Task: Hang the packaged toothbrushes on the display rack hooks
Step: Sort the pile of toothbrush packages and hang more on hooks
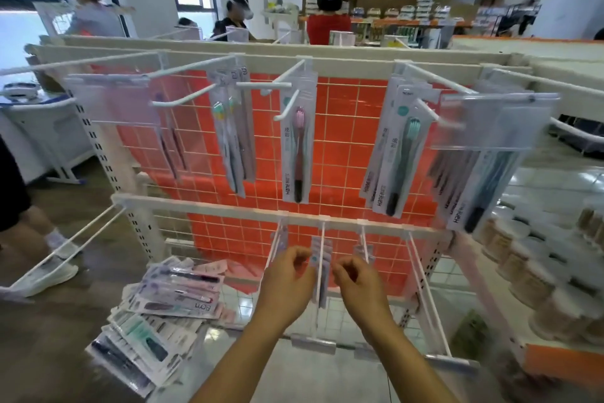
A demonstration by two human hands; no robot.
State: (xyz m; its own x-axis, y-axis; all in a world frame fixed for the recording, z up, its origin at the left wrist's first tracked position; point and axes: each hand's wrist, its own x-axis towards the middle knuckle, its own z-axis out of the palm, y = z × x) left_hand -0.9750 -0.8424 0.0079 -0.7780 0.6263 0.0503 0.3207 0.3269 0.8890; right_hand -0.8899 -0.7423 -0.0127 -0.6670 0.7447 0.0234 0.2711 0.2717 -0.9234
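Both hands work at the lower row of the display rack [294,57], either side of the middle lower hook [322,258]; the left hand [289,275] has its fingers curled toward a packaged toothbrush [322,272] that hangs on that hook, and the right hand [354,275] curls in from the other side. Motion blur hides the fingertips, so it looks as though both pinch the card's upper edges, but whether either truly grips it cannot be told.

The rest of the stock lies in a loose pile of packs [163,304] on the floor-level shelf at lower left, well apart from the hands; the upper hooks already carry several packs — the pink one [297,147] and the teal one [403,157] among them.

Each pack should handle as light and flat: a stiff card back with a clear blister, smooth and a little slippery, liable to bend if squeezed at mid-length. The sound hold is a pinch at the top corners beside the hang hole — that keeps the hole square to the hook tip; the pack then slides back along the wire.
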